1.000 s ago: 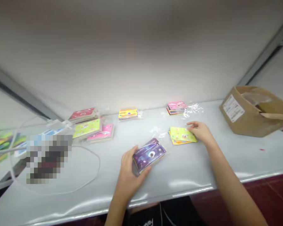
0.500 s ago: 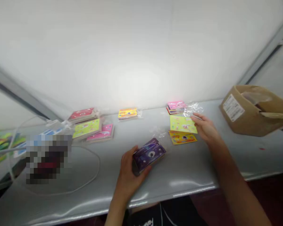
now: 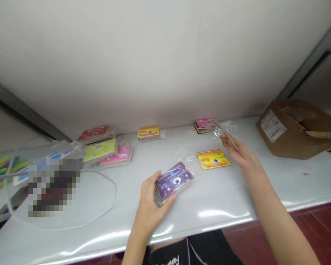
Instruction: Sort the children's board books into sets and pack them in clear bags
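Note:
My left hand (image 3: 151, 202) is closed around a clear-bagged stack of cards with a purple printed top (image 3: 174, 182), tilted near the middle of the table. A thin card (image 3: 228, 137), seen almost edge-on, is pinched in my right hand (image 3: 238, 151), raised above the table; its printed face is turned out of sight. Just left of and below that hand, a yellow-orange card (image 3: 213, 159) lies flat. Behind it, a pink-topped stack of cards (image 3: 205, 124) stands by the wall, with crumpled clear wrap (image 3: 226, 127) beside it.
Bagged card stacks lie at the back left: red (image 3: 95, 133), green (image 3: 99, 150) and pink (image 3: 118, 156). A yellow-topped stack (image 3: 148, 133) sits by the wall. An open cardboard box (image 3: 292, 132) occupies the right. A white cable (image 3: 114, 195) loops over the left side near a power strip.
My right hand has tipped the green card up off the yellow-orange one, from face-showing to nearly edge-on. My left hand and the purple stack have barely moved. The picture's lighting has changed.

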`<state>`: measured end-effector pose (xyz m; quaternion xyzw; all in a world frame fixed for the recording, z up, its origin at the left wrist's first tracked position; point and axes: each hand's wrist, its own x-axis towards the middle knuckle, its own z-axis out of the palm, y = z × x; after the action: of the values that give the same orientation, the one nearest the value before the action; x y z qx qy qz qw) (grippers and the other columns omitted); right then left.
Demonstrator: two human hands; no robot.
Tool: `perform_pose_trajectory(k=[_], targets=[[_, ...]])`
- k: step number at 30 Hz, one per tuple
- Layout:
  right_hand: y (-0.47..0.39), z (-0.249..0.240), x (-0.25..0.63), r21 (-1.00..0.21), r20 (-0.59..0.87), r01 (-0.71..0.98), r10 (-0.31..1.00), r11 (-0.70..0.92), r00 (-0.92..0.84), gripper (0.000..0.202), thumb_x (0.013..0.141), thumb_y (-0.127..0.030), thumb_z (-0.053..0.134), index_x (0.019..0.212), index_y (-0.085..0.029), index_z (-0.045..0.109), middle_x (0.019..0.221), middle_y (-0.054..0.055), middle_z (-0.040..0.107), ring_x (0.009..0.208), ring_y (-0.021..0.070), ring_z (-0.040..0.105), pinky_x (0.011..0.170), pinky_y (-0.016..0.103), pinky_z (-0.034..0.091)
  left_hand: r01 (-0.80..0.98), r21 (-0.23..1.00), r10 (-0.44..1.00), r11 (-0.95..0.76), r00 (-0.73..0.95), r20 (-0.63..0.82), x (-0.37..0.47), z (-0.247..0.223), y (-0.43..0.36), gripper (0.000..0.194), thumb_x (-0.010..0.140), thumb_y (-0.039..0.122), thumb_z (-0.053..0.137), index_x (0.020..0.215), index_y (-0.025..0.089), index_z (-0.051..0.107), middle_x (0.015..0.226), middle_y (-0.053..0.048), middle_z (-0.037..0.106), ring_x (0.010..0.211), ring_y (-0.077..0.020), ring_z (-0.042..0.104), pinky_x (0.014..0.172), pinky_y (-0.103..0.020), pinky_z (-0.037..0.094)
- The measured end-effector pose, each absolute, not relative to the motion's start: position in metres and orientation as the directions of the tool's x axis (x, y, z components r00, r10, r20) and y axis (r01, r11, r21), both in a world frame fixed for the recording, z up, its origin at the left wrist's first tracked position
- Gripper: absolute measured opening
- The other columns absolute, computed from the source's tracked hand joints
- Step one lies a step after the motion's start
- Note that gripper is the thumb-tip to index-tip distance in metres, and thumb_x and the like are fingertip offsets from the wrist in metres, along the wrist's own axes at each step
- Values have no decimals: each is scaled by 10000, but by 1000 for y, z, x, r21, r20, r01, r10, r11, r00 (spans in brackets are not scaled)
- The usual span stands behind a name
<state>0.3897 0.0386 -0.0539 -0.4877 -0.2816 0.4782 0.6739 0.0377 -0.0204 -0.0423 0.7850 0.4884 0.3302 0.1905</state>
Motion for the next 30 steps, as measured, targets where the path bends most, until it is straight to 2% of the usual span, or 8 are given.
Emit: perform_pose_trajectory(k=[6, 13, 17, 24, 30], targets=[[37, -50, 382, -891, -170, -453, 890, 46, 424, 229, 685, -263, 687, 904, -276, 621, 950, 4, 657, 1019, 179, 607, 763, 235, 581, 648, 611, 891, -455, 326, 317, 38, -42, -19, 627, 770, 381, 630, 1313, 232, 353, 1247, -114, 510, 1154, -267, 496, 970, -482, 419], [39, -49, 369, -905, -125, -423, 928, 38, 351, 201, 689, -265, 663, 882, -252, 607, 967, 30, 666, 1048, 210, 602, 856, 309, 557, 660, 607, 896, -443, 324, 303, 38, -42, -19, 612, 766, 376, 632, 1300, 235, 368, 1246, -112, 511, 1163, -272, 490, 971, -486, 418], [40, -48, 364, -870, -159, -493, 934, 22, 322, 220, 675, -186, 680, 884, -230, 627, 990, 25, 665, 1034, 146, 603, 891, 199, 520, 654, 598, 886, -463, 338, 317, 38, -43, -18, 613, 768, 382, 630, 1299, 235, 362, 1250, -114, 506, 1166, -270, 484, 983, -488, 408], [35, -40, 358, -831, -204, -555, 940, -20, 273, 284, 673, -107, 686, 922, -236, 644, 941, -18, 679, 838, 75, 639, 783, 129, 535, 664, 599, 894, -449, 332, 301, 39, -42, -18, 619, 767, 383, 631, 1304, 228, 366, 1240, -109, 511, 1156, -267, 495, 977, -479, 413], [32, -35, 352, -867, -196, -494, 956, -64, 221, 210, 669, -150, 700, 862, -224, 660, 818, -25, 671, 649, 70, 608, 619, 139, 540, 671, 589, 893, -449, 338, 296, 39, -42, -17, 616, 773, 388, 625, 1306, 228, 360, 1228, -112, 513, 1147, -264, 497, 966, -482, 422]])
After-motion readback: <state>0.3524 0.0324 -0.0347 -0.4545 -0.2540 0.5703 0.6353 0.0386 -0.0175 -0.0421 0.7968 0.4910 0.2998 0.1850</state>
